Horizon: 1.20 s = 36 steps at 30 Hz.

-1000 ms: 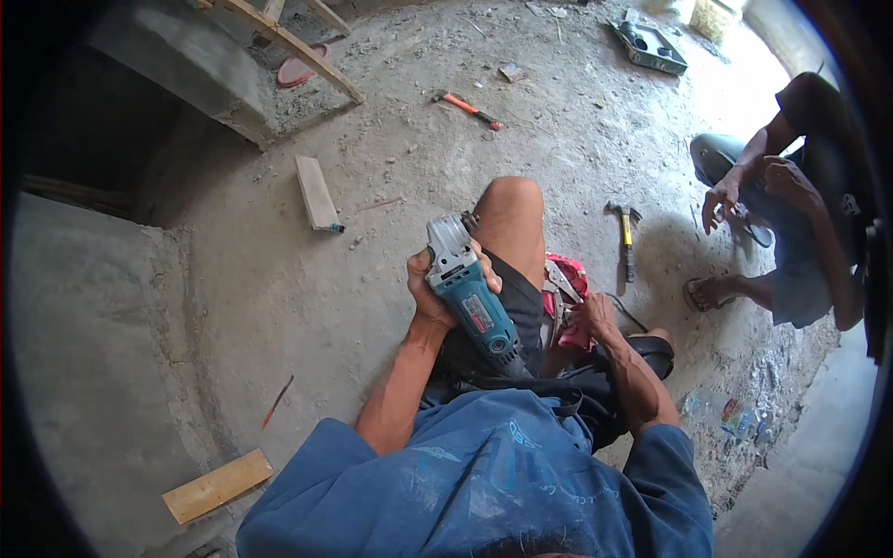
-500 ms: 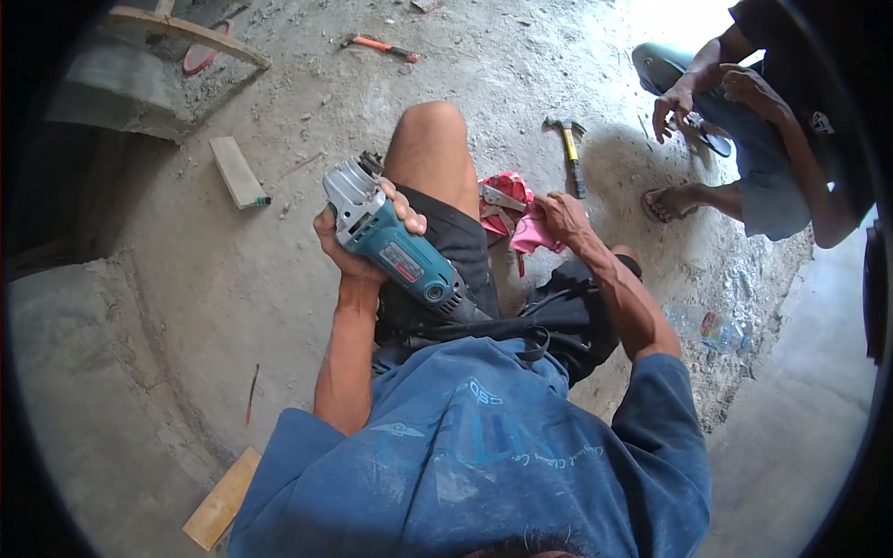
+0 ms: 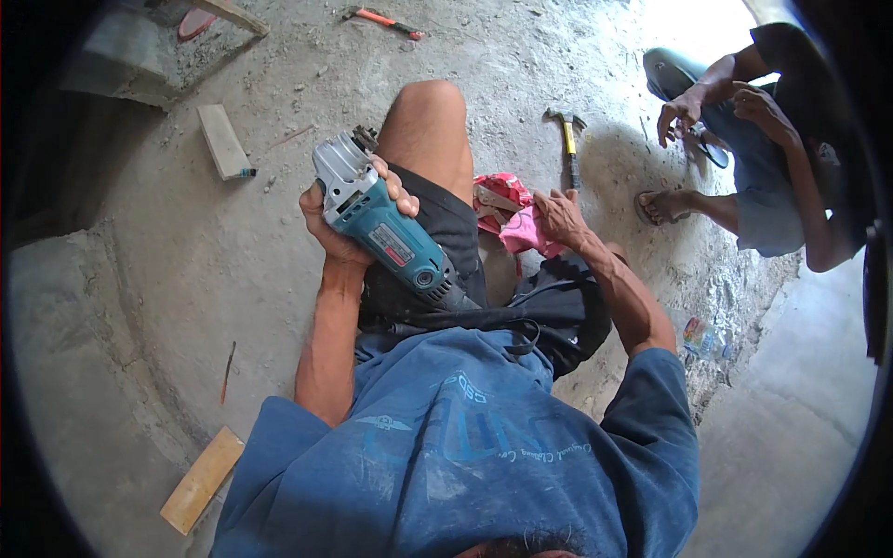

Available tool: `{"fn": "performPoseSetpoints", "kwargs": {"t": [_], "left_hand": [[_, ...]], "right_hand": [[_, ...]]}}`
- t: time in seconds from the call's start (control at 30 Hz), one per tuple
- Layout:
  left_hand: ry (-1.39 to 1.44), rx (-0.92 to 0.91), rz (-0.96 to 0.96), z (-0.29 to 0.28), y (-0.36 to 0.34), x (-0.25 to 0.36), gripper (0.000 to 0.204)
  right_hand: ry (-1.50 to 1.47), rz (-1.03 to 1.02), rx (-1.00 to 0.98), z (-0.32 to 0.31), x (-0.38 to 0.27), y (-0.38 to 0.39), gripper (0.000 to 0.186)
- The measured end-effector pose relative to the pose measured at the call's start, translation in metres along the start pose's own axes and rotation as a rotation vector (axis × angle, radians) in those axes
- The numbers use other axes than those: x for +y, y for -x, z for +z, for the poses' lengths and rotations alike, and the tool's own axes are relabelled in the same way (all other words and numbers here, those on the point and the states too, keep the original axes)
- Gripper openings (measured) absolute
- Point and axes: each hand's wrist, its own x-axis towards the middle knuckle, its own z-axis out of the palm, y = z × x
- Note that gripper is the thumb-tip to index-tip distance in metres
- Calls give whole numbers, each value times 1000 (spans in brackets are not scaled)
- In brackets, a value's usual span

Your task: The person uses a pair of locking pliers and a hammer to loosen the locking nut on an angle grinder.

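My left hand point(image 3: 326, 226) is wrapped around the silver head end of a teal angle grinder point(image 3: 398, 244). The tool lies slanted over my left thigh, its dark rear end toward my waist. At its far tip a small dark metal fitting shows, with no disc visible on it. Between my knees is a crumpled pink and red bag point(image 3: 524, 232), with greyish flat pieces showing at its opening. My right hand point(image 3: 560, 221) is closed on the bag's right edge, its fingertips partly hidden.
Beyond the bag lies a yellow-handled claw hammer point(image 3: 569, 149); farther off is an orange-handled hammer point(image 3: 386, 22). A wooden block point(image 3: 223, 141) and a plank point(image 3: 202, 479) lie left. A co-worker point(image 3: 777, 158) crouches at right, near a plastic bottle point(image 3: 707, 339).
The view has shifted slightly. My left hand still holds the grinder at about the same slant. My right hand stays at the pink bag, its fingers slightly shifted.
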Motion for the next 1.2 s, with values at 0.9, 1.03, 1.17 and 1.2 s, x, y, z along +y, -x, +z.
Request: {"fn": "performPoseSetpoints", "kwargs": {"t": [0.9,1.03,1.17,1.2], "left_hand": [[46,-17,-20,-4,-3,0,76],[43,18,-2,-5,2,3,75],[13,34,-16,-4,1,2,78],[15,32,-17,-3,-1,2,78]], "right_hand": [[-74,328,-248,28,-25,-11,49],[48,286,-306,22,-37,-25,55],[70,228,-273,20,-32,-30,57],[49,192,-235,24,-26,-27,59]]}}
